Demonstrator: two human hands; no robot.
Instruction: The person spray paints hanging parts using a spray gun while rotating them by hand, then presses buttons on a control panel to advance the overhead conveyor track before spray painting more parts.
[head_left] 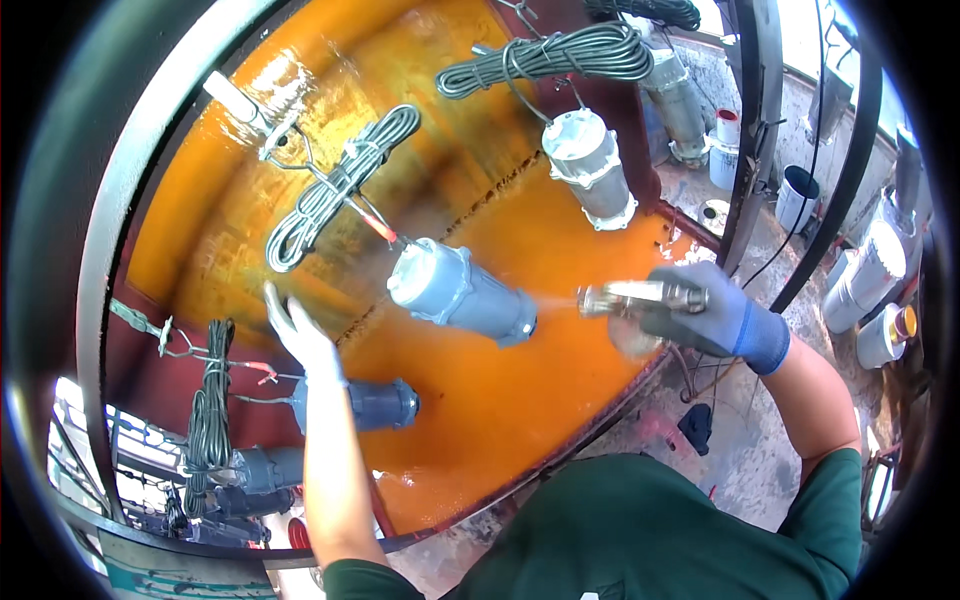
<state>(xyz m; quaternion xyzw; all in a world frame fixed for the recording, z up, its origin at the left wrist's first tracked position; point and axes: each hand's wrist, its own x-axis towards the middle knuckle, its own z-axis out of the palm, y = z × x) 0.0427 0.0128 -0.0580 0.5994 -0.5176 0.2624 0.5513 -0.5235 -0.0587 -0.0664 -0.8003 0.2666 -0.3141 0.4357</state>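
One spray gun, at three o'clock, faces a hanging blue-gray cylinder at the centre of view.
The right hand, gloved, wraps its fingers round the gun, seemingly to aim the fine mist at the cylinder's near end. The left hand, just below nine o'clock, has its fingers extended and grasps nothing, perhaps held away from the spray. At ten o'clock a coiled cable is bundled, probably to leave the cylinder's sides exposed.
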